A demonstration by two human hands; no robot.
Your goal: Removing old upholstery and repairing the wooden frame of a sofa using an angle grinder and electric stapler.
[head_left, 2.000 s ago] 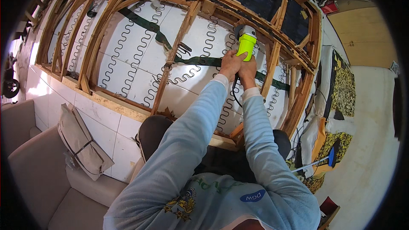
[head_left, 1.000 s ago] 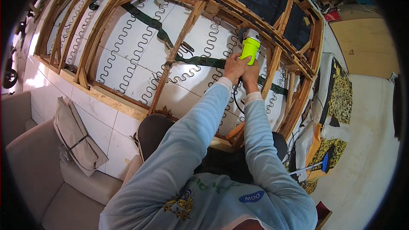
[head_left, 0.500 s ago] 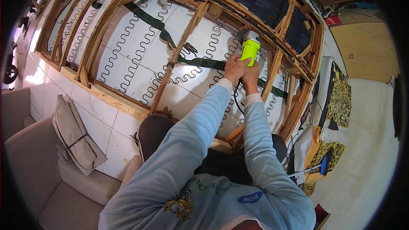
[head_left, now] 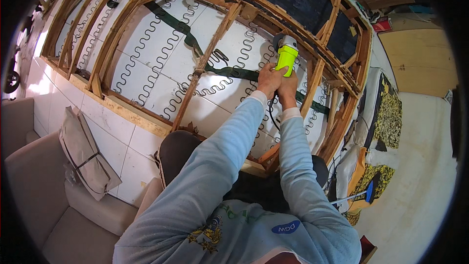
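Note:
A bright yellow-green angle grinder point(head_left: 287, 59) with a grey head and dark disc end is held out over the far rail of a bare wooden sofa frame point(head_left: 215, 44). My left hand point(head_left: 268, 81) is wrapped round the lower part of its body. Close against it, my right hand point(head_left: 288, 89) grips the grinder's rear end, and some of its fingers are hidden. A black cord point(head_left: 272, 112) hangs below my hands. Zigzag springs point(head_left: 244, 44) and a dark green webbing strap point(head_left: 234, 72) cross inside the frame. Whether the disc touches the frame I cannot tell.
White floor tiles point(head_left: 117, 137) show through and around the frame. At left stand a beige sofa point(head_left: 36, 166) and a tied beige cushion point(head_left: 90, 159). To the right lie torn yellow-black foam point(head_left: 389, 117), a blue-headed tool point(head_left: 370, 190) and a pale board point(head_left: 420, 61).

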